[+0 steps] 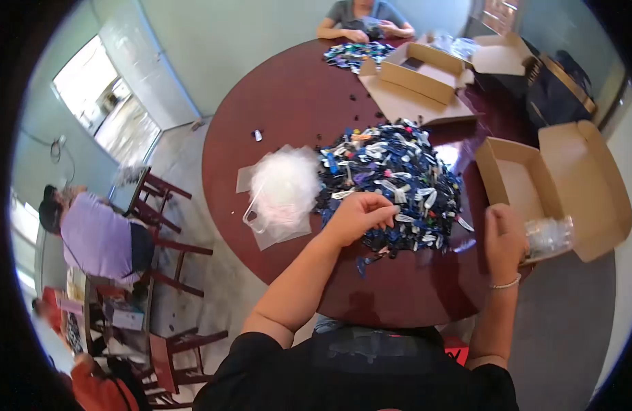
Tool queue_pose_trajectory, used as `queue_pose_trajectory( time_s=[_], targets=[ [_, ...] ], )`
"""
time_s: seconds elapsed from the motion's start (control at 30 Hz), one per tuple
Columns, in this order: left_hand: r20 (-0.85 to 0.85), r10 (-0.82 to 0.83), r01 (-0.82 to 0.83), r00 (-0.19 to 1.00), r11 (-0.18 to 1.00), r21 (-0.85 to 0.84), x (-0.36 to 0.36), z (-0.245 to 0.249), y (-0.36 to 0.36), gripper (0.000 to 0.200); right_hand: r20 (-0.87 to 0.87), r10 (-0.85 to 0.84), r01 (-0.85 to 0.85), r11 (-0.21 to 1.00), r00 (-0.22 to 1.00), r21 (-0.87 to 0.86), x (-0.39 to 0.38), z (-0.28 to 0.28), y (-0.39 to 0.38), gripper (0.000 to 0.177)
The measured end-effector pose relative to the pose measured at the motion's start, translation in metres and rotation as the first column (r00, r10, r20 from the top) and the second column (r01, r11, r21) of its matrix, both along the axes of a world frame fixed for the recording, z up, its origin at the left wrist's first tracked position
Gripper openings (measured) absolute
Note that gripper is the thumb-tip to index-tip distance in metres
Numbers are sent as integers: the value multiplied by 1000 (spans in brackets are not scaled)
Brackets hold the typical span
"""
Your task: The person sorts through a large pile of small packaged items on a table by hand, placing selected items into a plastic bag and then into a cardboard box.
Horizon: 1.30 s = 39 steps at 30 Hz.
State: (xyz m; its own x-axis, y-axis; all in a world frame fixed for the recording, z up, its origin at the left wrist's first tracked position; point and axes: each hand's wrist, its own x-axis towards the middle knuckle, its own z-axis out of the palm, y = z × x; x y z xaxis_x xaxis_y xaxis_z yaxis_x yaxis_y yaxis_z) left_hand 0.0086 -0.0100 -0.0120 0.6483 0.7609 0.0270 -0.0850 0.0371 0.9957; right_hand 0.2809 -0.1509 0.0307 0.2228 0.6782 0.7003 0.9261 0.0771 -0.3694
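A large heap of small dark blue, black and white pieces [384,164] lies on the round dark red table [261,109]. My left hand [362,218] is over the heap's near edge, thumb and fingertips pressed together; what they hold, if anything, is too small to name. My right hand [504,236] is at the table's right edge, fingers curled, beside an open cardboard box [511,168]. Its palm side is hidden. Clear plastic packets [549,236] lie in the near end of that box. Left of the heap is a pile of clear plastic bags [283,192].
Another open box [425,72] stands at the back right, near a dark bag [559,92]. Across the table a person [364,20] handles a smaller heap [354,56]. Other people sit at the left among wooden stools [169,188]. A small white item [258,135] lies on the table.
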Motion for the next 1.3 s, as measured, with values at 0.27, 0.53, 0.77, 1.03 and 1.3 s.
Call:
queue_pose_trajectory(
  time_s=[0.27,0.53,0.77,1.03,1.3],
  targets=[
    [463,203,-503,863,433,748,-7,19,-20,9,-141,715,-727,658,685,-196,-125,-25,124,22],
    [562,154,-568,813,427,704,-10,16,-23,7,-54,719,-714,674,693,-188,-231,-65,219,39],
    [586,147,-576,797,477,664,-9,26,-26,9,-324,513,-606,656,795,-449,-250,-68,274,45],
    [615,183,-609,767,507,610,-4,29,-26,11,-272,561,-615,621,782,-485,-241,-63,286,25],
    [527,325,-605,785,581,543,-3,20,-22,10,-58,544,-538,798,837,-271,-201,-41,287,25]
  ],
)
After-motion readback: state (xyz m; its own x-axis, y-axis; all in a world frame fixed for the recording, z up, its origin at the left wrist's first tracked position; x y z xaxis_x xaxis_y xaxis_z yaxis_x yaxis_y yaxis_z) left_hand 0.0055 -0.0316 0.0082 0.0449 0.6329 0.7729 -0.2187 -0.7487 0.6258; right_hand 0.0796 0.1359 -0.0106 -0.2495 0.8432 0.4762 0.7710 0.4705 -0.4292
